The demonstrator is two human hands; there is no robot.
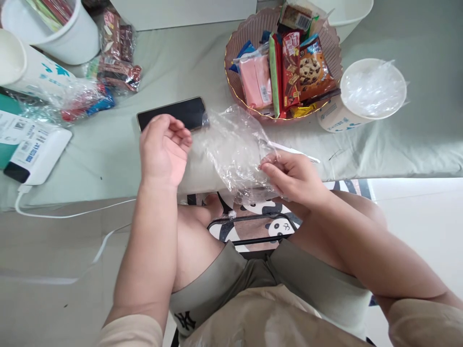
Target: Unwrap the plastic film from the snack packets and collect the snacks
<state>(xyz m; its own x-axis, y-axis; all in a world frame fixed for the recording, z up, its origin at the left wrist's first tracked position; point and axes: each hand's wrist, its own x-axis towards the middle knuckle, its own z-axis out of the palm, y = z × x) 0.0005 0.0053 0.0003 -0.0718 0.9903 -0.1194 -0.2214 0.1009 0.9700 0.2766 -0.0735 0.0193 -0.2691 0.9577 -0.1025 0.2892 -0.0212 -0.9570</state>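
A clear plastic bag [235, 149] hangs crumpled over the table's front edge, its right side pinched in the fingers of my right hand [294, 176]. To the left, my left hand [164, 149] is raised with curled, parted fingers and nothing visible in it. Just beyond that hand a dark-screened phone [181, 112] lies on the cloth, partly covered by the fingers. A thin white stick-like thing [294, 151] lies behind my right hand; what it is I cannot tell.
A pink, gold-rimmed bowl [249, 31] of packaged snacks stands at the back. Right of it, a paper cup [334, 113] holds clear plastic. Wrapped snack bars [117, 72], a white bucket [77, 43] and a power bank [48, 154] with a white cable occupy the left.
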